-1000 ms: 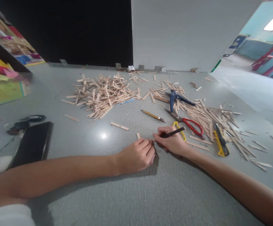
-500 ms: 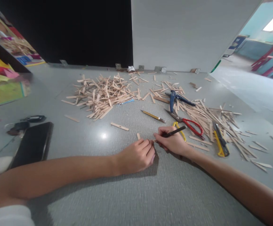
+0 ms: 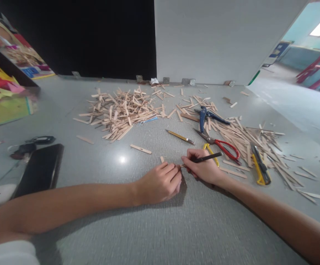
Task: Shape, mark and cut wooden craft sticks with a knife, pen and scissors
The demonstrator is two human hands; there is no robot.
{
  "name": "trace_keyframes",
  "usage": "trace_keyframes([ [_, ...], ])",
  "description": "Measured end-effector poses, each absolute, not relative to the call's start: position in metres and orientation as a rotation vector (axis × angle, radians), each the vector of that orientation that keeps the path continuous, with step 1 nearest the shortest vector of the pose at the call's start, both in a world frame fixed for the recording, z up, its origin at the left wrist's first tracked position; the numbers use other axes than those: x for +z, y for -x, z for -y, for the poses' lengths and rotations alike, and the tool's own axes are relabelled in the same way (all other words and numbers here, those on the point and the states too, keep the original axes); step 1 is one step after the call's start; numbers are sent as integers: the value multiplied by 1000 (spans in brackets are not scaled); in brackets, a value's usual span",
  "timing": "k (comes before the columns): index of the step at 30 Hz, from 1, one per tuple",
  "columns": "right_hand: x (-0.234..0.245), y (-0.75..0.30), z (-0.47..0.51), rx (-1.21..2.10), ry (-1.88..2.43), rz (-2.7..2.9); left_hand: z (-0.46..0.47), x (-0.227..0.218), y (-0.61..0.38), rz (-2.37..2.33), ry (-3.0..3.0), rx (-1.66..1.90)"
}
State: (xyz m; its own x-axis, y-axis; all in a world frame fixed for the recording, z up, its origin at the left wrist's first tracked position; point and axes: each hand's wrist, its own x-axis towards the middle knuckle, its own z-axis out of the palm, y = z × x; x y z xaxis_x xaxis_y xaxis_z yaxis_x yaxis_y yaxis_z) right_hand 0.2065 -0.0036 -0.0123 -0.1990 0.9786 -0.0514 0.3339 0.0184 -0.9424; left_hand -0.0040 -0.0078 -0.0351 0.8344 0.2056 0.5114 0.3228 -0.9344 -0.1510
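My left hand (image 3: 161,183) is closed, its knuckles up and the wrist low over the grey table. Its fingers pinch a wooden craft stick (image 3: 182,166), whose end shows at the fingertips; the rest is hidden under the hand. My right hand (image 3: 202,167) holds a slim black pen (image 3: 209,157) in a writing grip, with its tip at that stick end. The two hands almost touch. Behind my left fingers another stick end (image 3: 162,159) pokes out. Close behind my right hand lie scissors with red and yellow handles (image 3: 226,146).
Heaps of craft sticks (image 3: 121,110) and split strips (image 3: 231,136) lie at the back and right. Around them are a yellow craft knife (image 3: 180,137), blue-handled pliers (image 3: 203,117) and a yellow box cutter (image 3: 260,165). A phone (image 3: 40,169) is at left; a panel (image 3: 217,40) stands behind.
The pen's back end has dipped slightly and swung to the right in my right hand. My left hand stays in place on the stick.
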Motion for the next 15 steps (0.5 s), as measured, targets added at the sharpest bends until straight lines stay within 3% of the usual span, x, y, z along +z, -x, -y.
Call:
trace_keyframes([
  [15, -15, -207, 5, 1185, 1368, 1628, 7, -33, 4, 442, 2772, -807],
])
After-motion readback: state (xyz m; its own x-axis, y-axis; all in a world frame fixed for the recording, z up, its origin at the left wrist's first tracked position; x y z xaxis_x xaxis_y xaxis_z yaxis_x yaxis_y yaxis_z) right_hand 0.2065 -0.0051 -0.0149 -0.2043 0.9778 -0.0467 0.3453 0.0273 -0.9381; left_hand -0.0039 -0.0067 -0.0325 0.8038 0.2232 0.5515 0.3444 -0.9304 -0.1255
